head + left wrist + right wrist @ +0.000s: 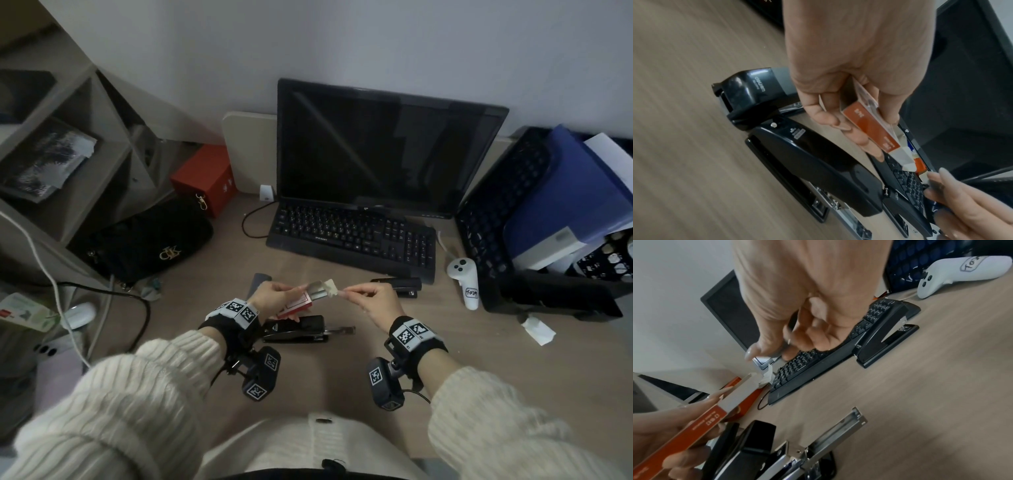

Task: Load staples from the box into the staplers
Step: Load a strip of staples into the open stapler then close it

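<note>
a person in a cream knit sweater holds a red staple box [295, 303] above a wood-grain worktop [445, 370], the left hand [274, 297] gripping it with thumb and curled fingers. the box's inner tray is slid partway out toward the right hand [371, 297], whose thumb and forefinger pinch the torn white paper wrap [331, 287] at the tray's end. the right wrist view shows a grey strip of staples [740, 394] lying in the open tray; the other fingers of that hand are curled into the palm.

directly below the hands a large black stapler [298, 329] lies on the worktop, its metal magazine [840, 430] pulled out and showing an open channel. a second, smaller black stapler [400, 286] sits closed beside the front edge of a black keyboard [352, 236], to the right of the hands. behind the keyboard stands a dark monitor [387, 147]. a white controller [464, 281] lies to the right of the small stapler, and a black quilted bag [150, 243] rests at the left, near a red carton [205, 178].
</note>
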